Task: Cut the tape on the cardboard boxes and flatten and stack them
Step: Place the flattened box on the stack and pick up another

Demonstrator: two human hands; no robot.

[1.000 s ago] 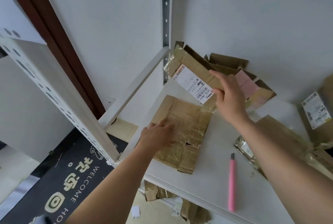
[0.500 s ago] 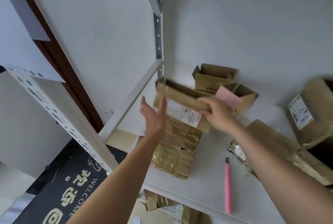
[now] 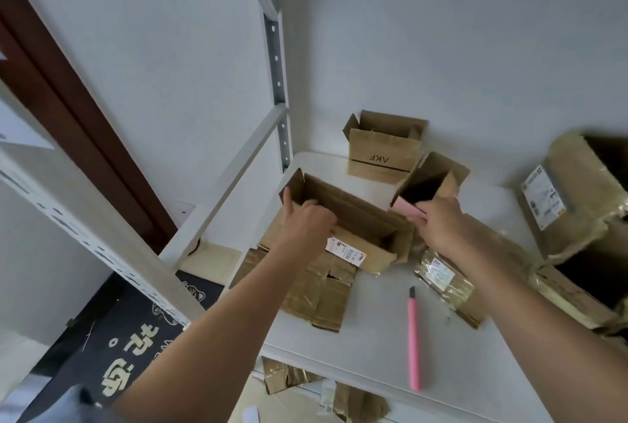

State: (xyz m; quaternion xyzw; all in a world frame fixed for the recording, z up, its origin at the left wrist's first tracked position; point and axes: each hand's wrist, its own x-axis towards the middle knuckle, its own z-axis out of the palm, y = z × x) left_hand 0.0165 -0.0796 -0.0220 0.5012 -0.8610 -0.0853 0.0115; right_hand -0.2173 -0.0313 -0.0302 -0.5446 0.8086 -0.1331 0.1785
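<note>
White shelving [image 3: 373, 348] against a pale wall carries the work, and since a second ago the view has dropped lower over it. Both hands now hold the long open cardboard box [image 3: 356, 215] from its two ends: the left hand [image 3: 306, 225] curls its fingers over the near wall at the box's left end, thumb raised against the end flap, where half a second ago it was spread flat and open beside the box; the right hand [image 3: 441, 225] grips the opposite end, as before. The box, earlier tilted up in the air, now sits low with its mouth upward, just above the flattened cardboard [image 3: 323, 290] that lies beneath the left wrist. A white shipping label [image 3: 346, 251] shows on its near side, below the left hand. Beyond the right hand stands a small box with a pink flap [image 3: 435, 181], and further back an open box marked AKF [image 3: 384, 147]. A pink utility knife [image 3: 414, 334] lies untouched under the right forearm.
</note>
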